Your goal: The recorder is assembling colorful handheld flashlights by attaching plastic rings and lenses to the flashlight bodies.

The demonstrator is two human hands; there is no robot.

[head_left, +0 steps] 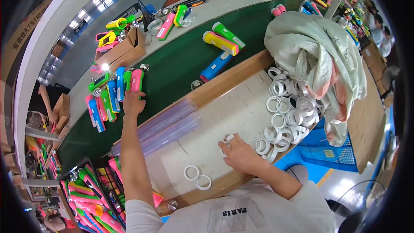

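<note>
My left hand (133,102) reaches over the green conveyor belt, its fingers closed on the near end of a pink flashlight (137,80). Beside it lie a green flashlight (127,79) and several blue, green and pink ones in a row. My right hand (239,154) is low over the pale work board (172,170), fingers curled round a white plastic ring (230,137); part of the ring is hidden by the fingers. To its right spreads a heap of white rings (297,116). Two loose rings (191,172) lie nearer my body.
Clear plastic tubes (168,125) lie along the board's left part. A pale woven sack (310,51) bulges over its right end. Yellow, green and blue flashlights (221,43) rest farther along the belt. A black crate (88,190) full of flashlights stands lower left.
</note>
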